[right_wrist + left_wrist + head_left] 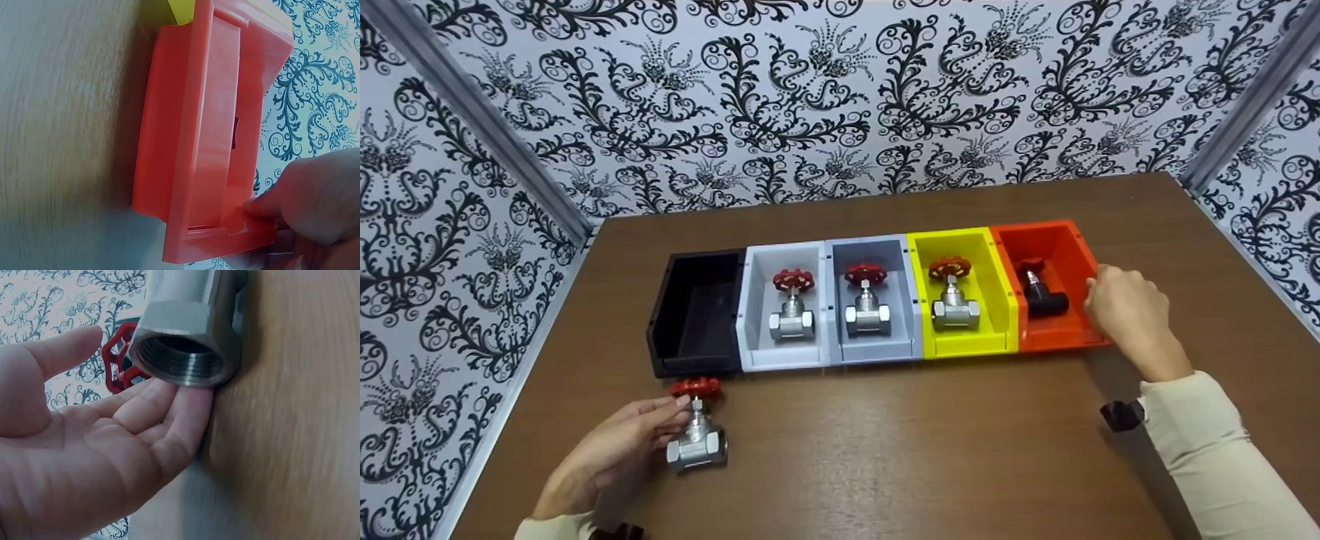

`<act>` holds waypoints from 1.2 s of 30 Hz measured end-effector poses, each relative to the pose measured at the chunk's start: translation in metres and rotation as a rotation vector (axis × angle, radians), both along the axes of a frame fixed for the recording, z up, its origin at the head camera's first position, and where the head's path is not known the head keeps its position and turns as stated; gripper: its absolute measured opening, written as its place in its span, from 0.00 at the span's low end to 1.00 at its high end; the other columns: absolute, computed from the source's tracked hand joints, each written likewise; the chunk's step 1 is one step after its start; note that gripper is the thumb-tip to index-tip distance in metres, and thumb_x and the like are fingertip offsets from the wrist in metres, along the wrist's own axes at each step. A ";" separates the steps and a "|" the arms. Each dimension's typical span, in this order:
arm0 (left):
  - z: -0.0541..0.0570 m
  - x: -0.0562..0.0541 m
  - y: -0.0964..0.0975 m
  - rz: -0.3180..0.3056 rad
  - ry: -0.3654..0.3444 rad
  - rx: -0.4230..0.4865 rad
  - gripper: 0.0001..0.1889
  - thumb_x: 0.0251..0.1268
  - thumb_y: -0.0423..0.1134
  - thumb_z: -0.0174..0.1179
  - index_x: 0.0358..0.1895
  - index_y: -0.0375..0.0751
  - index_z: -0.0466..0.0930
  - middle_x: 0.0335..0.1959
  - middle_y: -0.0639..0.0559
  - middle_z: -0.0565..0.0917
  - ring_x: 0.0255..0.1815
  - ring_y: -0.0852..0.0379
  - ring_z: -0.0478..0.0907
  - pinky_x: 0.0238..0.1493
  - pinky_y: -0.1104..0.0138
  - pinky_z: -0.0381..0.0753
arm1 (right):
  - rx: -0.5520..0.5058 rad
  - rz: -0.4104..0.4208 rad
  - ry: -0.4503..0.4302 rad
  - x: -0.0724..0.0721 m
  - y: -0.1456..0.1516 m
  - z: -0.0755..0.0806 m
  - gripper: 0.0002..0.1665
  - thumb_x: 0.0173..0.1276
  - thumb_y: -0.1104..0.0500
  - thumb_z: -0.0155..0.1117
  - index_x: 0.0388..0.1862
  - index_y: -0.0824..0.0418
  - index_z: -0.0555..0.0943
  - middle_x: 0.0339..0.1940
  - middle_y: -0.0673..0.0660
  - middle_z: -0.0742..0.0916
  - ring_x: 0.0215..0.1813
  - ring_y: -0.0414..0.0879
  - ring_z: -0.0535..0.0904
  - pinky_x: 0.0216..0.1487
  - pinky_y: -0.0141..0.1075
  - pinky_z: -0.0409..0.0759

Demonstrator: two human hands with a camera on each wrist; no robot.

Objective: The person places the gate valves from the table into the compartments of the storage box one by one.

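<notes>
My left hand is at a metal gate valve with a red handwheel, in front of the black bin. In the left wrist view its thumb is spread away from the handwheel, while the fingers reach to the valve body, close over the table. My right hand grips the right side wall of the orange bin. In the right wrist view the thumb lies on that bin's rim, with fingers curled behind it. Inside the orange bin lies a dark-bodied valve.
Bins stand in a joined row: black, white, grey, yellow and orange. White, grey and yellow each hold a silver valve with a red handwheel. Patterned panels and metal posts border the brown table.
</notes>
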State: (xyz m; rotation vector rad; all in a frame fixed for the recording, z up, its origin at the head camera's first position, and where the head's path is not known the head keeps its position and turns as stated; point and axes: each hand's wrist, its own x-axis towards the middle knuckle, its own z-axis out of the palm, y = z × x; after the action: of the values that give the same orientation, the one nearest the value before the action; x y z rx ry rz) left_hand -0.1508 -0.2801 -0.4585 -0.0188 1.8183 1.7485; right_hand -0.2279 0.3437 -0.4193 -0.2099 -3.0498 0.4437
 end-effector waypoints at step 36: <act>-0.001 0.005 0.015 -0.023 0.028 -0.055 0.27 0.76 0.41 0.51 0.67 0.22 0.61 0.45 0.51 0.85 0.42 0.60 0.82 0.44 0.67 0.79 | -0.002 0.003 0.026 0.001 0.000 -0.002 0.18 0.75 0.60 0.51 0.51 0.75 0.74 0.34 0.76 0.80 0.28 0.68 0.76 0.28 0.59 0.75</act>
State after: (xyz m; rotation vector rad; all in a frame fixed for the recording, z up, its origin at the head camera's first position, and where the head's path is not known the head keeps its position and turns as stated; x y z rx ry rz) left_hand -0.1461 -0.2656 -0.4597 0.0043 1.8793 1.6912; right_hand -0.2266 0.3437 -0.4210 -0.1975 -3.0253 0.4455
